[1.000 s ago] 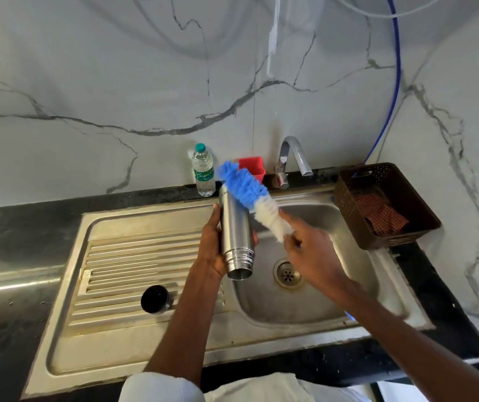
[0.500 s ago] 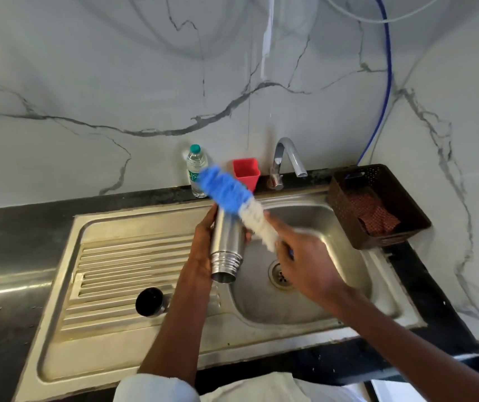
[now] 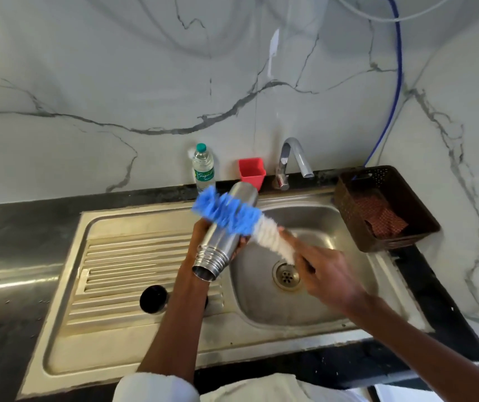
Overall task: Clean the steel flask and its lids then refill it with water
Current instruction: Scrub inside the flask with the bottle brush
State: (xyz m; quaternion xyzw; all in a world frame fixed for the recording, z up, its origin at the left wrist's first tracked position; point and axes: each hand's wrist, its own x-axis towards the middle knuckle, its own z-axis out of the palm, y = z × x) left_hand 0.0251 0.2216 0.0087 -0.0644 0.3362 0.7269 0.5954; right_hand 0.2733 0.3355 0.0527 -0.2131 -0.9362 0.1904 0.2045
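Note:
My left hand [image 3: 200,242] grips the steel flask [image 3: 220,245] from behind, holding it tilted with its open threaded mouth toward me, over the edge between drainboard and basin. My right hand [image 3: 328,274] holds the handle of a bottle brush [image 3: 241,220]. The brush's blue and white bristles lie across the outside of the flask's body. A black lid [image 3: 153,299] sits on the ribbed drainboard, left of my left forearm.
The steel sink [image 3: 313,311] has a drain in the basin. The tap [image 3: 293,161] stands behind it, with no water running. A plastic water bottle [image 3: 203,166] and a red cup [image 3: 251,171] stand at the wall. A brown basket [image 3: 386,210] with a cloth sits right.
The brush has swung flatter and slid left across the flask's side. The flask has tilted, its base now leaning toward the right.

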